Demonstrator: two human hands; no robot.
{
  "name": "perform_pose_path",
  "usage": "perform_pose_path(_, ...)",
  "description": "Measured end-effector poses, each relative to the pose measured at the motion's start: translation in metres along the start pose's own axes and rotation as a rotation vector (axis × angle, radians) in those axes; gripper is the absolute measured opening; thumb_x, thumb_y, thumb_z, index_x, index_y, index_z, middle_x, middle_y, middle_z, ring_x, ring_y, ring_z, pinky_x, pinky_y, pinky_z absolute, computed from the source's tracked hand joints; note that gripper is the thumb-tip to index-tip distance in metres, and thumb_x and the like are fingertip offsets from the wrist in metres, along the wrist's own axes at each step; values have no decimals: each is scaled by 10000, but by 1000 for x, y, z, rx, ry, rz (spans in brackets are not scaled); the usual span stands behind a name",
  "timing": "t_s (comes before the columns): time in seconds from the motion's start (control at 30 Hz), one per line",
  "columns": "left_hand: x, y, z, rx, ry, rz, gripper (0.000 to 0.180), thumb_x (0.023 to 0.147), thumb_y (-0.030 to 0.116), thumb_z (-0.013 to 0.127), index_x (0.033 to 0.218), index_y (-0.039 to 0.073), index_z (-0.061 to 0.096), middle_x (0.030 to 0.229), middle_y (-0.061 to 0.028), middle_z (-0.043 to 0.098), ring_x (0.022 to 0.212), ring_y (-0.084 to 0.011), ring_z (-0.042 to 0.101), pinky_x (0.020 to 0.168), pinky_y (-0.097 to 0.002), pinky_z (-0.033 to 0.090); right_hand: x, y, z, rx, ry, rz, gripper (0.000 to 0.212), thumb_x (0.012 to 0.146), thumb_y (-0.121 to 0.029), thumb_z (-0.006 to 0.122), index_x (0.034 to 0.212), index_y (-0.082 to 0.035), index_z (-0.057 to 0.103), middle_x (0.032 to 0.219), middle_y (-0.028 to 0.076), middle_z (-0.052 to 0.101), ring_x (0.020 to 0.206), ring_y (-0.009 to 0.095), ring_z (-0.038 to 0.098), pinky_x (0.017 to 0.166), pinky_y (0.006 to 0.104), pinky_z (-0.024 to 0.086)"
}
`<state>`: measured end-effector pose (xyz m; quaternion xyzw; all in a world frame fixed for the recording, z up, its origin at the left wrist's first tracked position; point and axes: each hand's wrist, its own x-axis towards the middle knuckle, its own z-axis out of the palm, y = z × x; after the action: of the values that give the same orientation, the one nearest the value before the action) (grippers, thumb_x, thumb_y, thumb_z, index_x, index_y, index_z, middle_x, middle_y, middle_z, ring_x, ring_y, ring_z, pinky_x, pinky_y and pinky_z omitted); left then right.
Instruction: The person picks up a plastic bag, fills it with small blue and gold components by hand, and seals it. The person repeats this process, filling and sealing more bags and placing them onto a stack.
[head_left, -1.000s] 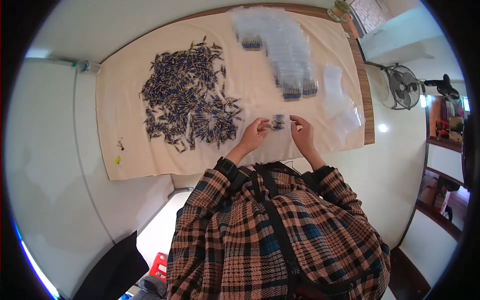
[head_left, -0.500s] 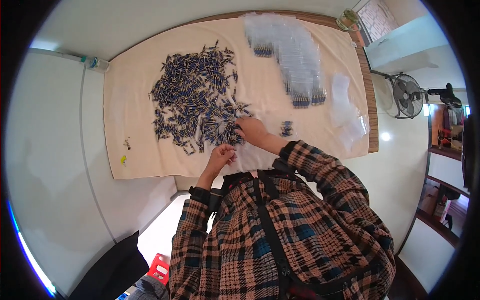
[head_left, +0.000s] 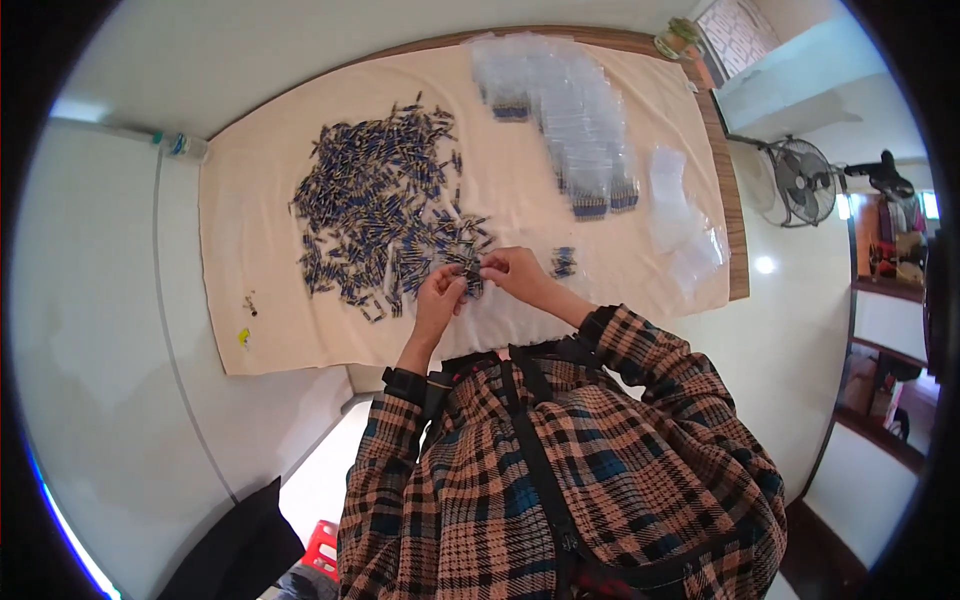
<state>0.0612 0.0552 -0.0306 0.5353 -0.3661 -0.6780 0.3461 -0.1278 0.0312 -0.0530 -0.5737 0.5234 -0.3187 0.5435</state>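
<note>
A wide heap of small rod-shaped pieces (head_left: 375, 180), dark blue with gold ends, covers the left middle of the cloth. At its near right edge my left hand (head_left: 438, 297) and my right hand (head_left: 515, 273) face each other, fingertips close together. Both hands have thumb and fingers closed in a pinch. Dark pieces show between the fingertips, but I cannot make out which of them are held and which lie in the heap behind. Right of my right hand lies a small stacked group of the same pieces (head_left: 563, 262).
Overlapping clear plastic bags (head_left: 580, 125), with rows of pieces at their ends, lie at the far right. Nearer are loose clear bags (head_left: 685, 215). A yellow-green item (head_left: 243, 338) sits at the cloth's (head_left: 270, 300) left. A fan (head_left: 800, 180) stands beyond the table.
My right hand has drawn back from the heap, toward me. My left hand has risen slightly to meet it, and the fingertips are now close together. The whole view has shifted a little.
</note>
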Motion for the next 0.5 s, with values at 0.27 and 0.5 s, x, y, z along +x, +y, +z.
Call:
perform_pose_path(0.27, 20, -7, 49, 153, -308, -84, 85, 833, 89, 605, 852, 6, 603, 653, -30, 594, 486, -75, 510, 427, -198, 399, -63, -6, -53, 27, 14, 76, 137, 760, -107, 671, 807, 19, 648, 642, 92, 627, 620, 132, 616, 551, 260, 490)
perform_pose_path(0.5, 27, -14, 114, 182, -463, -164, 91, 821, 75, 620, 817, -14, 601, 655, -48, 610, 499, -78, 536, 439, -200, 426, -119, 12, -98, 421, 138, 367, 166, 806, -70, 635, 933, 37, 620, 776, 75, 650, 671, 113, 615, 542, 231, 511)
